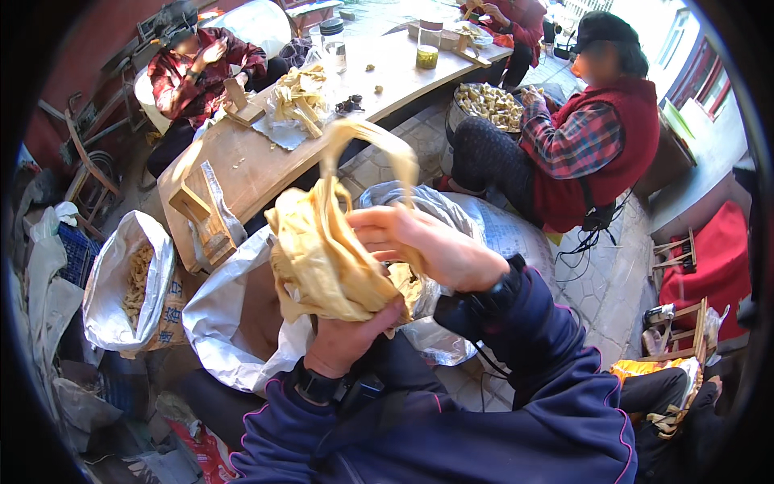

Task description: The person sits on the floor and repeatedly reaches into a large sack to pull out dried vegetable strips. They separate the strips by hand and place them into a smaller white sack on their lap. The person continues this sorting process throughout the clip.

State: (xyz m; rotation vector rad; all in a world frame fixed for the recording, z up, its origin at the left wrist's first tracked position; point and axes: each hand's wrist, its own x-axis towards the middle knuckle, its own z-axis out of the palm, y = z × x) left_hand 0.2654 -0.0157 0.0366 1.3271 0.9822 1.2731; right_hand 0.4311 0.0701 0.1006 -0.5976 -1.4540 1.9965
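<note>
A large bundle of pale yellow, folded, pliable strips [329, 254] is held up in front of me. Beneath it, my left hand [354, 339] grips its lower end. My right hand [423, 248] is at the bundle's right side, fingers spread behind a long loose strip that loops above; whether it grips the strip cannot be told. Below lie an open white woven sack [224, 320] on the left and clear plastic bagging [432, 339] on the right, with more yellow material between bag and hand.
A wooden table [272, 163] bears a wooden jig [205, 212], another strip bundle [299, 91] and jars. A smaller sack [130, 290] stands left. Co-workers sit at both sides, one beside a full basin [490, 106]. A stuffed sack [514, 230] lies right.
</note>
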